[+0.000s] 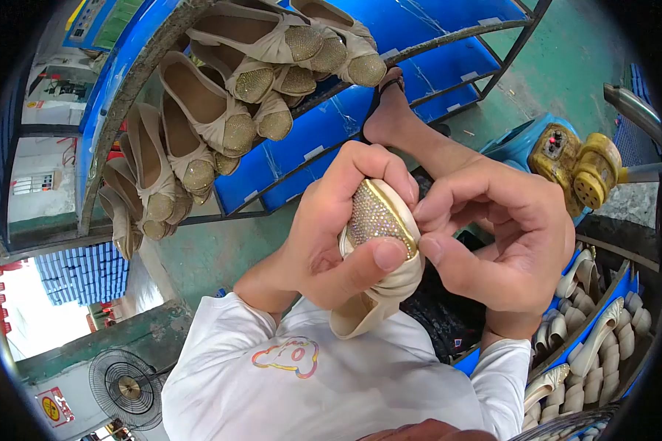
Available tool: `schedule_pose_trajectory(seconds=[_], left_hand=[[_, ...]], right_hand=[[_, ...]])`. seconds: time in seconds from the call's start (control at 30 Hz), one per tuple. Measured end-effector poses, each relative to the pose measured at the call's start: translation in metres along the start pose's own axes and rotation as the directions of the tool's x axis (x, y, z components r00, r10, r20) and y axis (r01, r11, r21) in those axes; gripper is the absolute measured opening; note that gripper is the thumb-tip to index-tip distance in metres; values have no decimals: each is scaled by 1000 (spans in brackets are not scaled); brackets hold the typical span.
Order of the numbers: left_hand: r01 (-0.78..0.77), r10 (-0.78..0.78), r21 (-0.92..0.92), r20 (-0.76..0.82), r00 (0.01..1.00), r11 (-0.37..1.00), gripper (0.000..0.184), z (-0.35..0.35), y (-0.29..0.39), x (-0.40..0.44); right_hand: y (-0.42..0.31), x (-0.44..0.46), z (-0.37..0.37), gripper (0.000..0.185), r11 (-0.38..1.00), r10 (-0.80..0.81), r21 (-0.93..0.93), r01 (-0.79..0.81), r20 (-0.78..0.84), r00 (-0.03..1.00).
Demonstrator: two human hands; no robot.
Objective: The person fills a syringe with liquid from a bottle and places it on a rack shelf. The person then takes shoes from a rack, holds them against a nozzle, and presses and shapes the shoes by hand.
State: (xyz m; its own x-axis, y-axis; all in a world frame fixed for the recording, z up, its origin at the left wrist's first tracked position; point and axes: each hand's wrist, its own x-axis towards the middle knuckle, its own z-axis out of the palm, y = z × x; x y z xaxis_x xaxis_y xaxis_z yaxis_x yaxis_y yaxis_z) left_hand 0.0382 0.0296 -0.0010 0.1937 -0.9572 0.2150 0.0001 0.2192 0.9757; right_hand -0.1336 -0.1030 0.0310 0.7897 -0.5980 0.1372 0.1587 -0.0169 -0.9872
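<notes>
A cream flat shoe [379, 294] with a rhinestone-covered toe and gold edging is held up in front of the white shirt, toe upward. My left hand [338, 235] wraps round it, the thumb pressed on the stones and the fingers behind the toe. At the shoe's right side my right hand [493, 235] has its thumb and index finger closed together at the gold edge. Whatever lies between those fingertips is too small to make out.
Similar shoes [198, 103] crowd a blue rack [331, 125] at the upper left. Beige shoes fill a blue-edged rack [581, 345] at the lower right. A blue and yellow machine [559, 162] stands right, a fan [125, 387] lower left. A bare foot [386, 117] shows beyond my hands.
</notes>
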Motion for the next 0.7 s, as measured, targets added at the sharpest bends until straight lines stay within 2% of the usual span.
schedule_pose_trajectory(seconds=[0.3, 0.57, 0.7], left_hand=[[-114, 96, 271, 78, 992, 956, 46, -3, 2, 5], [-146, 96, 391, 143, 985, 909, 44, -3, 7, 6], [-187, 173, 344, 71, 982, 920, 40, -5, 0, 7]], right_hand=[[3, -3, 0, 18, 993, -73, -93, 67, -63, 995], [8, -4, -1, 14, 969, -147, -210, 133, -50, 988], [0, 0, -5, 20, 981, -93, -175, 87, -30, 995]])
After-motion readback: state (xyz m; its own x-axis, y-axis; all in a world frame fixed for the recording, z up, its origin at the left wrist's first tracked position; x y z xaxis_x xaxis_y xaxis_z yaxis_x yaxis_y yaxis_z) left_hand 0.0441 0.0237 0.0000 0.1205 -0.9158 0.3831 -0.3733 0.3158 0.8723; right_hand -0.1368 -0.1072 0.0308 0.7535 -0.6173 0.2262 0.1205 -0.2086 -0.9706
